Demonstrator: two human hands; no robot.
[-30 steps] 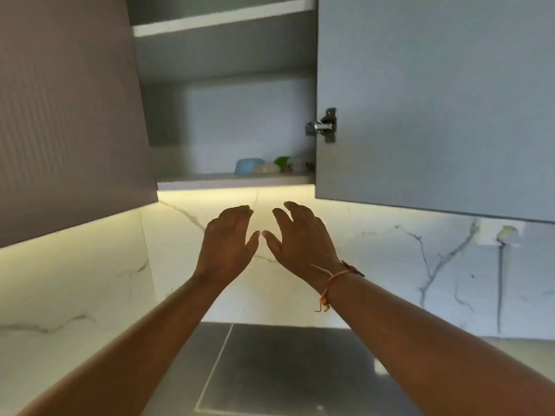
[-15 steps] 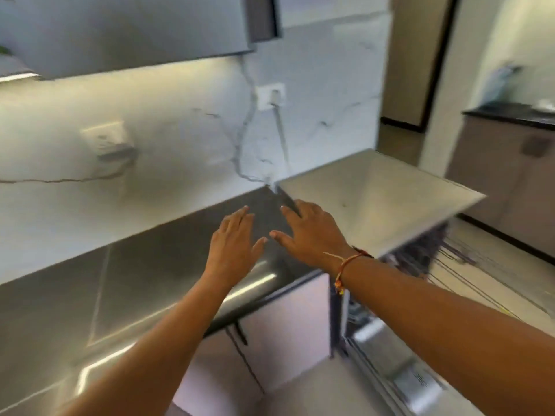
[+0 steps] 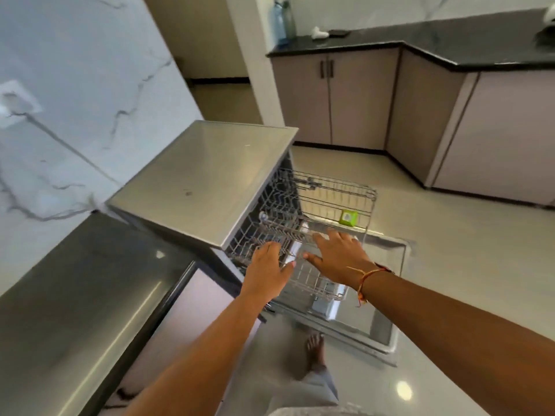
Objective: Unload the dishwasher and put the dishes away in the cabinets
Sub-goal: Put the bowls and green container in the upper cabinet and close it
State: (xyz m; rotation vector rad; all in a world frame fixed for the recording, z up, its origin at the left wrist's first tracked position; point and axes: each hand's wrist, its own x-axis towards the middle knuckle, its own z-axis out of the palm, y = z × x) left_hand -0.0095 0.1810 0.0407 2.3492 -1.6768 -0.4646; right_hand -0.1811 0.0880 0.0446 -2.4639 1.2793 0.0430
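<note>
Dishwasher (image 3: 210, 181) sits mid-scene w/ door (image 3: 387, 295) dropped flat toward the near right, steel top bare. Upper rack (image 3: 333, 202) is pulled out over the door; lower rack (image 3: 303, 277) shows under the hands. Racks look nearly bare: a small green box-like item (image 3: 347, 217) at the far right corner of the upper rack, plus a few pale/clear pieces in the near part, maybe glasses, too blurred to be sure. If glass, they're prob light, stiff, slick if wet, breakable, so best taken round the body, one per hand, not by the rim. Racks themselves are thin coated wire, light, roll on rails; grip by the front bar.

Left hand (image 3: 267, 274) and right hand (image 3: 339, 259) both hang over the racks, fingers spread, palms down, grasping nothing. Touching the wire or just above it: can't tell. Right wrist has an orange thread band (image 3: 365, 280). Bare foot (image 3: 315, 349) stands on the floor just near of the door.
</note>
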